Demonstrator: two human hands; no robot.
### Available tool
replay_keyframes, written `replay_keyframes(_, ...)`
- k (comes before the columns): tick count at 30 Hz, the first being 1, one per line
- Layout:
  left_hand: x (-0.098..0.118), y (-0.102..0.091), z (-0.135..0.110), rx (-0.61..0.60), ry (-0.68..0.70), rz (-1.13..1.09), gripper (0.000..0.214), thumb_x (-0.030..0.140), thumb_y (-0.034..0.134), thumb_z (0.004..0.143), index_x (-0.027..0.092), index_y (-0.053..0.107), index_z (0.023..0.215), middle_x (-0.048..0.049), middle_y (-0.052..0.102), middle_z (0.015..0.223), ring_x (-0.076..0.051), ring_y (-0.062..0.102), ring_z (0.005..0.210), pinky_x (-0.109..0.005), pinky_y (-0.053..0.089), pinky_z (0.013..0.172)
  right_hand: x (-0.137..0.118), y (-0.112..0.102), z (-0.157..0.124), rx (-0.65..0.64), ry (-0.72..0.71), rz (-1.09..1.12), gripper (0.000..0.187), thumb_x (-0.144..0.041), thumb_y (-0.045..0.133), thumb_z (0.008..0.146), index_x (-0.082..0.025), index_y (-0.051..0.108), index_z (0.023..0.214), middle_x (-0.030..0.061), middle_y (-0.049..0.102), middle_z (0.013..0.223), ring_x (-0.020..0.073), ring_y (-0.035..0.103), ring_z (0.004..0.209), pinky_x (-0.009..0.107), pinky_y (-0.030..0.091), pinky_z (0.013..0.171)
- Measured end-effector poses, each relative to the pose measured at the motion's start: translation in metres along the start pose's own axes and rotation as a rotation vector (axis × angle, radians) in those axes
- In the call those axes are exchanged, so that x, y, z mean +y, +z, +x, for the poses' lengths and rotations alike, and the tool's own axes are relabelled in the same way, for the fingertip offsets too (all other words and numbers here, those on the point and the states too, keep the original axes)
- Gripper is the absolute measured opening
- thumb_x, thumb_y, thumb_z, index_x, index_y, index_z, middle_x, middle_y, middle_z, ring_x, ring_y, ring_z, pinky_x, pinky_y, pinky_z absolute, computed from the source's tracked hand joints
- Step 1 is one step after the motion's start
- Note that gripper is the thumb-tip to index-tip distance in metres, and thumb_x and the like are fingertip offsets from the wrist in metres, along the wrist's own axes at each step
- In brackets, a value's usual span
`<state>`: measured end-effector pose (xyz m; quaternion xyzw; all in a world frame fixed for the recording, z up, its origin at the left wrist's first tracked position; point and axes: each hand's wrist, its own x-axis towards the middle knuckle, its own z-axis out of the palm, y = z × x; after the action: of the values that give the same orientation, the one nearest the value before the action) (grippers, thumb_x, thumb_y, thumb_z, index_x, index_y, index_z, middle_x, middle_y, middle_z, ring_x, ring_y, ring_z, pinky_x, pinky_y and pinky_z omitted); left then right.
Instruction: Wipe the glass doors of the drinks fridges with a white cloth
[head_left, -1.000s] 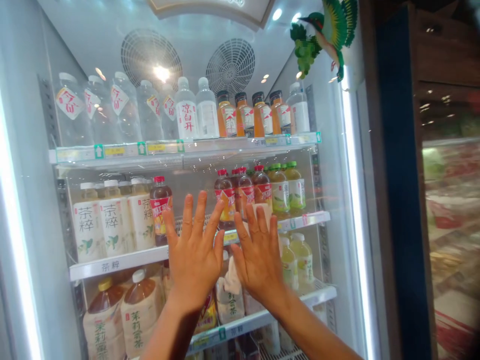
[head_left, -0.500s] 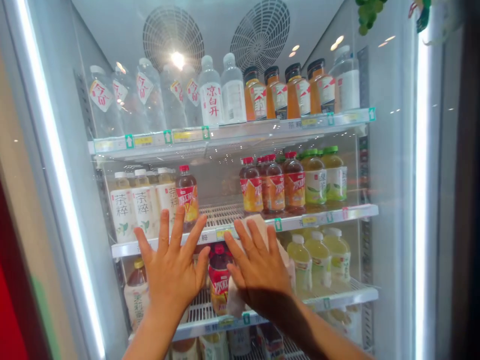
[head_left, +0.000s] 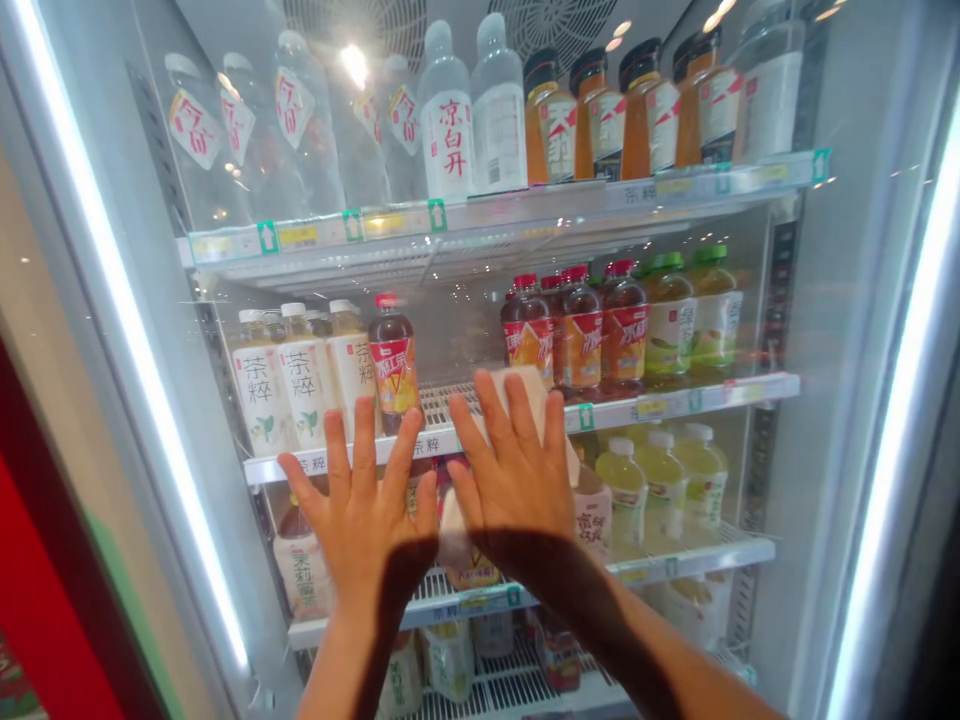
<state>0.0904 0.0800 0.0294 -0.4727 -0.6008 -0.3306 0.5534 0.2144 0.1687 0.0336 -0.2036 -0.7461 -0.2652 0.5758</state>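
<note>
Both my hands lie against the glass door of a lit drinks cooler. My left hand (head_left: 375, 520) is open, fingers spread, with no object in it. Beside it, my right hand (head_left: 521, 480) is spread flat over a pale beige cloth (head_left: 531, 385), pressing it to the glass. Parts of the cloth stick out above the fingers and on both sides; the rest is hidden under the palm. Behind the glass, a red-capped tea bottle (head_left: 394, 370) stands just above my left fingertips. More red-capped bottles (head_left: 581, 335) stand above and right of my right hand.
The top shelf (head_left: 525, 210) carries clear water bottles and dark-capped amber bottles (head_left: 600, 120). White-labelled bottles (head_left: 259, 390) stand at left on the middle shelf. Lower down are pale green bottles (head_left: 664, 490). Bright light strips (head_left: 135, 340) run down both sides.
My right hand has moved up on the glass with the cloth, while my left stays spread at nearly the same place in view. The shelves appear larger and higher in view.
</note>
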Motion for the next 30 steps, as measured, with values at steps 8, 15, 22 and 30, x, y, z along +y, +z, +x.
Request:
replay_keyframes(8, -0.007, -0.003, -0.026, -0.023, -0.120, 0.004, 0.081, 0.023, 0.057, 0.094, 0.042, 0.012, 0.159, 0.0034, 0.003, 0.171, -0.027, 0.002, 0.159, -0.071, -0.003, 0.125, -0.018, 0.001, -0.016, -0.023, 0.014, 0.016, 0.065, -0.027, 0.046, 0.100, -0.016, 0.028, 0.161, 0.0089, 0.032, 0.166, 0.0271, 0.004, 0.159, 0.061, 0.006, 0.129)
replay_keyframes(15, -0.023, -0.004, -0.046, -0.042, -0.060, -0.016, 0.076, 0.027, 0.055, 0.096, 0.037, 0.014, 0.160, -0.0009, 0.002, 0.171, -0.027, -0.004, 0.159, -0.069, -0.008, 0.124, -0.007, -0.002, -0.003, -0.031, -0.057, 0.008, 0.060, -0.030, 0.046, 0.101, -0.017, 0.034, 0.158, 0.0061, 0.030, 0.167, 0.0245, 0.002, 0.160, 0.058, 0.004, 0.130)
replay_keyframes(22, -0.002, -0.010, -0.042, -0.090, -0.125, -0.064, 0.077, 0.026, 0.053, 0.096, 0.035, 0.013, 0.161, -0.0043, -0.003, 0.172, -0.031, -0.012, 0.158, -0.075, -0.011, 0.119, 0.005, -0.007, -0.040, -0.034, -0.017, 0.009, 0.060, -0.030, 0.043, 0.101, -0.017, 0.033, 0.159, 0.0073, 0.035, 0.164, 0.0265, 0.012, 0.159, 0.058, 0.010, 0.130)
replay_keyframes(30, 0.083, 0.003, 0.006, -0.020, 0.063, -0.176, 0.074, 0.031, 0.051, 0.097, 0.040, 0.014, 0.160, -0.0005, 0.001, 0.172, -0.029, -0.010, 0.159, -0.068, -0.013, 0.122, 0.119, -0.034, -0.023, 0.037, 0.148, -0.087, 0.071, -0.030, 0.037, 0.105, -0.020, 0.001, 0.164, 0.0099, 0.013, 0.171, 0.0276, 0.005, 0.159, 0.065, 0.018, 0.126)
